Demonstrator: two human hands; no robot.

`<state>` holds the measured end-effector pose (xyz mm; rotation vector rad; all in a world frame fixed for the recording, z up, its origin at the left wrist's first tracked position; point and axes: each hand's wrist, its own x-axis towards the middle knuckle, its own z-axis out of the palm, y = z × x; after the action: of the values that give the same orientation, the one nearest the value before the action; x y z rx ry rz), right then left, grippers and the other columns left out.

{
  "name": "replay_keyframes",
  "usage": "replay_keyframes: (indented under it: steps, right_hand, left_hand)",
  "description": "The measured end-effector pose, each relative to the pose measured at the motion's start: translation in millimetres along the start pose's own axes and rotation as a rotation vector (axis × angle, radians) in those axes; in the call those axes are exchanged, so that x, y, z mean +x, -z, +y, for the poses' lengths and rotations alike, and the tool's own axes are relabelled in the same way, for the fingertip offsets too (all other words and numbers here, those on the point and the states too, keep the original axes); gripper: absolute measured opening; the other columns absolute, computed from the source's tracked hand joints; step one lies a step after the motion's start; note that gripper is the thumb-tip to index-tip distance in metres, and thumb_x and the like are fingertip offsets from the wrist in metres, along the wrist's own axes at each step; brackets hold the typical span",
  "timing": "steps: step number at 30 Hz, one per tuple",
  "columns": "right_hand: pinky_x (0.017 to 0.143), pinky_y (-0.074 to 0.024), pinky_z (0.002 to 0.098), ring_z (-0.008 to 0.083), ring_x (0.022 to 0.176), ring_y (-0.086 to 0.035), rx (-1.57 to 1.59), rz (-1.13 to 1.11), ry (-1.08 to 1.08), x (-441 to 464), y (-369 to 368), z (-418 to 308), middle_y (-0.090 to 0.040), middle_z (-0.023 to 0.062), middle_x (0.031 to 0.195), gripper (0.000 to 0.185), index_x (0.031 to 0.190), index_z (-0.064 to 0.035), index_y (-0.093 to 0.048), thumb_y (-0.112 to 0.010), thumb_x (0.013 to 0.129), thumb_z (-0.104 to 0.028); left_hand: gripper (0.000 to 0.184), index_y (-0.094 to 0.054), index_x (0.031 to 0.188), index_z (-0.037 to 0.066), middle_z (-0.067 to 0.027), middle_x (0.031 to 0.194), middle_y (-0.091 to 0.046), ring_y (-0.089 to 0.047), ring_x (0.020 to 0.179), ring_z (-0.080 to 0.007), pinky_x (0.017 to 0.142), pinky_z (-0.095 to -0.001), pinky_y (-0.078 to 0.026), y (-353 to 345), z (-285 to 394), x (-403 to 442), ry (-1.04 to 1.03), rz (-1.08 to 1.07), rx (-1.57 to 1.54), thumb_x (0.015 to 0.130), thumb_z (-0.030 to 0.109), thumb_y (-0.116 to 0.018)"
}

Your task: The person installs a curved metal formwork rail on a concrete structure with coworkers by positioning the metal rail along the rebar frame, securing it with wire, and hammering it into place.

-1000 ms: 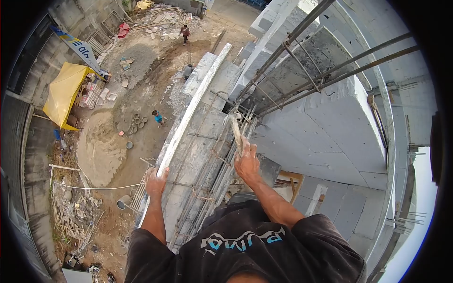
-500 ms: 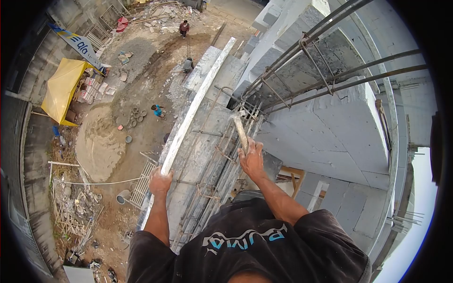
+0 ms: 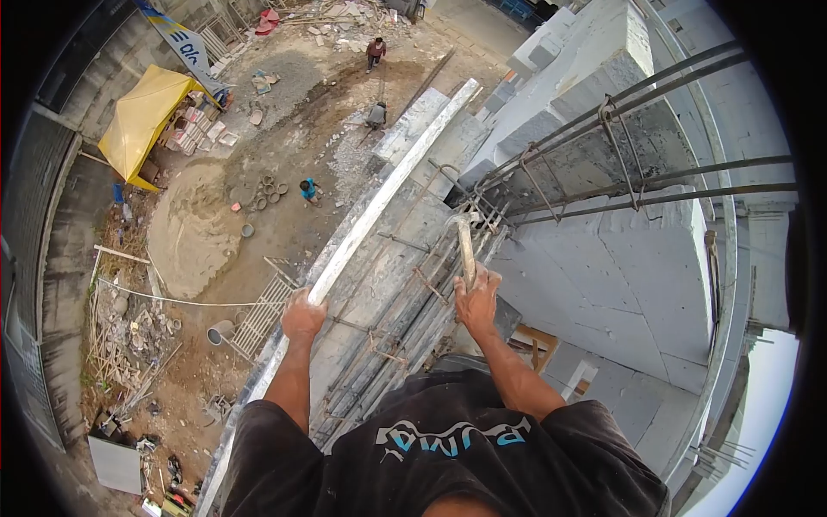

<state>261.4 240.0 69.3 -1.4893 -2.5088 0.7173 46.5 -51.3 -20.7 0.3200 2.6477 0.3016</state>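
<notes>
My right hand (image 3: 476,297) is closed round the wooden handle of a hammer (image 3: 466,246). The hammer's head points away from me, just above the rebar at the foot of the column cage; whether it touches is unclear. My left hand (image 3: 303,315) is wrapped over a long, whitish bar (image 3: 392,194) that runs along the outer edge of the concrete ledge (image 3: 366,276). Between my hands, a rebar cage (image 3: 401,319) with thin tie wires lies lengthwise on the ledge.
Vertical rebar (image 3: 680,185) juts toward me beside a grey block wall (image 3: 603,276). Beyond the ledge is a drop to the ground, with a sand pile (image 3: 194,233), a yellow canopy (image 3: 142,121), a white metal frame (image 3: 263,319) and several people, one in blue (image 3: 310,189).
The whole view has shifted, so the ground and ledge appear further right. Both hands keep their holds on the bar and the hammer.
</notes>
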Motion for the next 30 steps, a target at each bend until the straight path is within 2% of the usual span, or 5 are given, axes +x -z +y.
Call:
replay_keyframes:
  steps: [8,11,20,30]
  right_hand:
    - [0.096,-0.0481,0.0538,0.0473,0.111,-0.057,-0.014,-0.011,0.011,2.7,-3.2,4.8,-0.044,0.0263,0.124,0.058,0.142,-0.0052,-0.049,-0.070,0.093,-0.026]
    - [0.097,-0.0480,0.0540,0.0480,0.111,-0.057,-0.017,0.027,0.080,3.0,-5.3,8.6,-0.045,0.0271,0.123,0.057,0.142,-0.0052,-0.049,-0.071,0.093,-0.025]
    - [0.096,-0.0487,0.0540,0.0484,0.110,-0.058,-0.048,-0.008,0.048,5.8,-8.3,11.3,-0.044,0.0265,0.124,0.059,0.144,-0.0071,-0.046,-0.070,0.094,-0.026]
    - [0.097,-0.0489,0.0545,0.0496,0.115,-0.055,-0.025,0.007,0.049,4.0,-6.2,12.9,-0.043,0.0275,0.127,0.059,0.143,-0.0055,-0.046,-0.070,0.094,-0.027]
  left_hand:
    - [0.058,-0.068,0.130,0.019,-0.0009,0.134,-0.065,-0.060,0.126,-0.0225,0.105,-0.0379,-0.050,-5.3,-4.4,1.1,-0.021,0.032,0.015,0.079,0.047,-0.076]
    - [0.058,-0.067,0.130,0.020,-0.0004,0.134,-0.065,-0.060,0.126,-0.0227,0.105,-0.0378,-0.050,-2.5,-1.3,-0.6,-0.002,0.011,-0.011,0.079,0.047,-0.076]
    - [0.058,-0.068,0.131,0.020,0.0001,0.138,-0.063,-0.059,0.128,-0.0220,0.108,-0.0379,-0.049,-6.1,-4.0,1.8,0.010,-0.003,-0.019,0.080,0.047,-0.076]
    - [0.057,-0.068,0.131,0.020,-0.0006,0.136,-0.064,-0.059,0.128,-0.0228,0.107,-0.0385,-0.049,3.5,1.9,3.6,0.013,-0.054,0.001,0.082,0.049,-0.073]
